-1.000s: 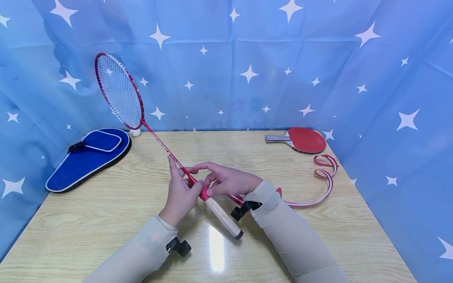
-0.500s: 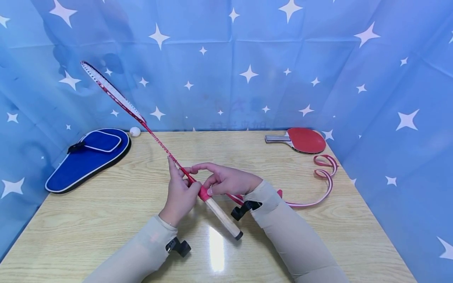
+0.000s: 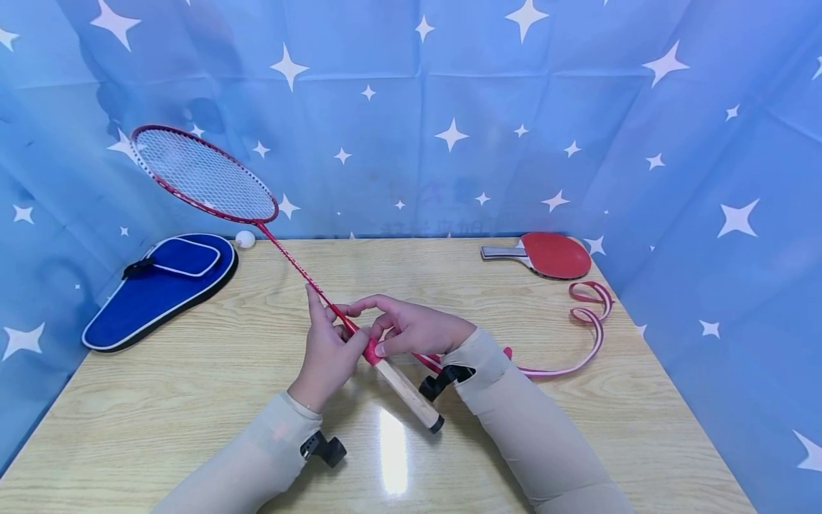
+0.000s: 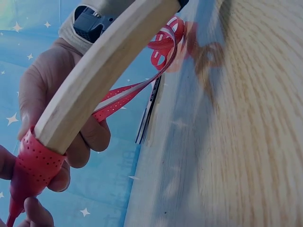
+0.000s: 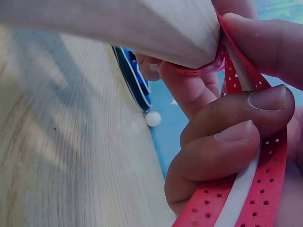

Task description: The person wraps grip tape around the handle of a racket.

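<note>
A red and white badminton racket [image 3: 205, 175] slants across the head view, strung head up at the left and bare wooden handle [image 3: 407, 395] down at the right. My left hand [image 3: 326, 357] grips it where the shaft meets the handle. Red perforated grip tape [image 4: 38, 161] is wound round the handle's upper end. My right hand [image 3: 417, 328] holds the tape there, thumb against the winding. In the right wrist view the loose tape [image 5: 265, 189], with a white centre strip, runs through the curled fingers. Its tail lies in loops on the table to the right.
On the wooden table [image 3: 193, 400], a blue paddle case [image 3: 160, 293] lies at the left beside a white ball [image 3: 245, 239]. A red table tennis paddle [image 3: 555, 255] lies at the back right. A blue star-patterned curtain [image 3: 385, 121] stands behind.
The racket has turned about its long axis: its head went from face-on through edge-on to a flatter face, and sits lower and further left. Both hands stay almost in place.
</note>
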A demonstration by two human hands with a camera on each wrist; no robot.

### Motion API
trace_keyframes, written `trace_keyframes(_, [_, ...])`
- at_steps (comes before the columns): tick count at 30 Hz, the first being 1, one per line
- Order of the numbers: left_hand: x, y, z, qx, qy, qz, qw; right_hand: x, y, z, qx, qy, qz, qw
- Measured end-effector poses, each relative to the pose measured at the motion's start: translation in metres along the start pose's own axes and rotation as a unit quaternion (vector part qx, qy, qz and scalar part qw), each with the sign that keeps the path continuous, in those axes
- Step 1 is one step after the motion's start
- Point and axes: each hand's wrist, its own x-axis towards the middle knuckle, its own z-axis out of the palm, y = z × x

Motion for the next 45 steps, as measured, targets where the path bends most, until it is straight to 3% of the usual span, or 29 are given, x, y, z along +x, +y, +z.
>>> trace_keyframes(19, [0.0015,-0.0001,-0.0015,0.002,0.005,0.004,1.0,0.001,0.0025,0.0006,0.036,-0.009,-0.007,0.999])
trace_keyframes(26, [0.0016,-0.0004,-0.0017,-0.003,0.006,0.003,1.0,0.0021,0.001,0.0016,0.075,-0.032,-0.007,0.997])
trace_keyframes(35, [0.0006,-0.0029,-0.001,-0.006,0.005,-0.001,1.0,0.0035,0.0027,0.0017,0.016,-0.029,-0.029,0.999])
trace_keyframes(45, [-0.0022,0.0,0.0003,0.011,0.004,0.0,0.9999,0.0023,0.0025,0.0021,0.005,-0.019,-0.037,0.999])
